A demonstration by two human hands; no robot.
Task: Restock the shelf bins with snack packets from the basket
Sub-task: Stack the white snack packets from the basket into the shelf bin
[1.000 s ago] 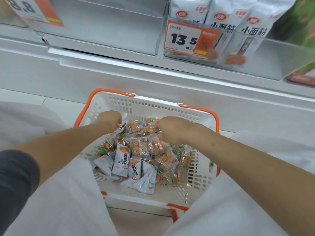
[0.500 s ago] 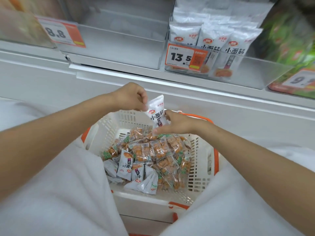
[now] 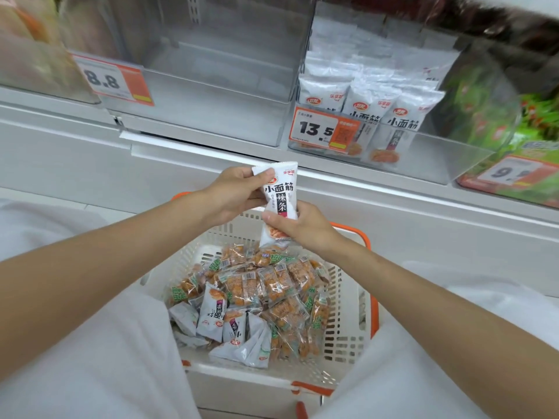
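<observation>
Up from the pile in half a sec: the white packet (image 3: 279, 198) now rides above the basket rim, both hands on it, and the view has tipped toward the shelf.

Nearest, the basket (image 3: 348, 313) holds a loose heap of orange snack packets (image 3: 266, 285) and more white ones (image 3: 211, 313). Above it, the left hand (image 3: 233, 195) pinches the packet's top corner and the right hand (image 3: 302, 228) grips its lower half. The packet's bottom edge hangs just over the heap.

Beyond, on the right, the clear bin (image 3: 438, 158) tagged 13.5 (image 3: 323, 131) holds upright matching packets.

Risks: slick film and only a corner pinch, so if the right hand lets go early the packet prob. slips back. That bin's front row looks tight, so a hard push could topple it. The neighbouring bin (image 3: 211, 116) is closer, so a misfile is easy.
</observation>
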